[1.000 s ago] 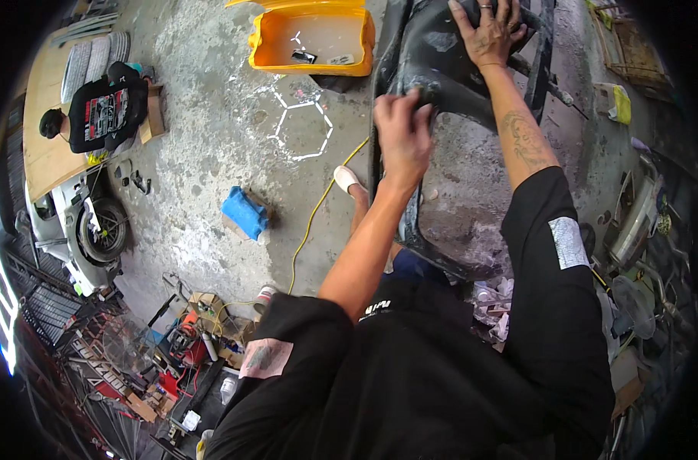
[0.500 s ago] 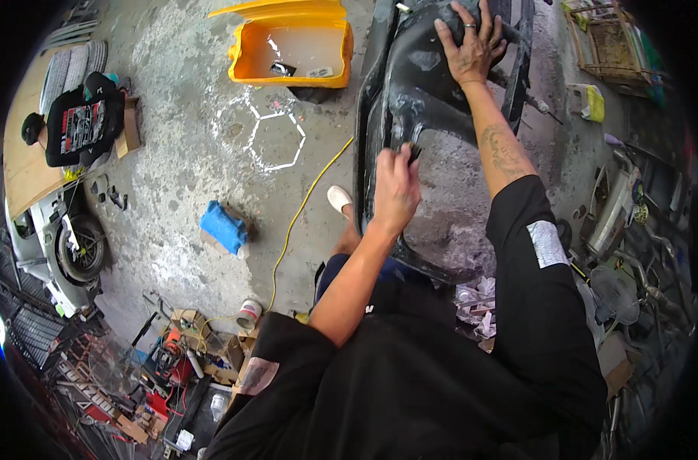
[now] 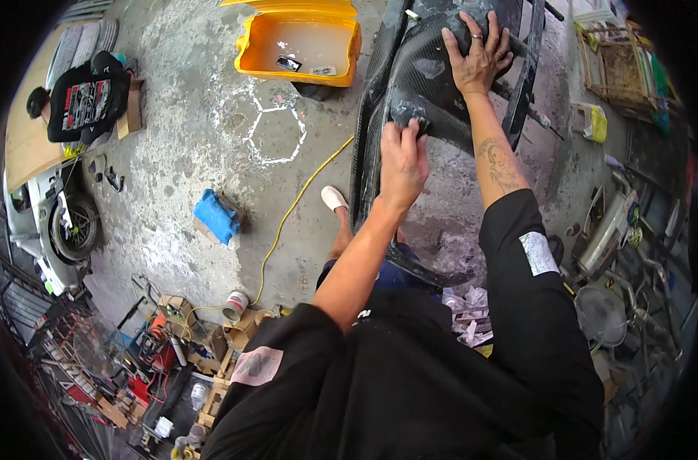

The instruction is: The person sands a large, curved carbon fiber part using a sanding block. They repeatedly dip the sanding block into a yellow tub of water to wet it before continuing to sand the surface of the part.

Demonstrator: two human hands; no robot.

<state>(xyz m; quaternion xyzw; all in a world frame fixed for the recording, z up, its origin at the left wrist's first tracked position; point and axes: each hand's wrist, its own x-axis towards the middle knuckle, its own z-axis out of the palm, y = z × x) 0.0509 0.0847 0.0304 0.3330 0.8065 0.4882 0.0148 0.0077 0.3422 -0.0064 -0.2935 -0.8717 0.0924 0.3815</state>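
Observation:
A long black, carbon-weave car body part (image 3: 441, 100) with a frame-like opening stands in front of me, its surface smudged with pale dust. My left hand (image 3: 404, 165) is closed on a small dark pad (image 3: 419, 126), pressed to the part near the top of the opening. The pad is mostly hidden by the fingers, so its exact kind is unclear. Farther out, my right hand (image 3: 483, 61) lies flat with fingers spread on the part's upper surface, touching it and holding nothing.
An open yellow bin (image 3: 299, 73) stands beyond on the left. Nearby are a blue cloth bundle (image 3: 217, 216) and a yellow cord (image 3: 291, 207) on the floor. Another person (image 3: 88, 103) bends over a board at far left. Tools and boxes (image 3: 188, 330) clutter the lower left; metal parts (image 3: 617, 230) lie right.
My left hand has slid the dark pad a little away from me along the part. The right hand stays spread on it. The whole view has shifted slightly.

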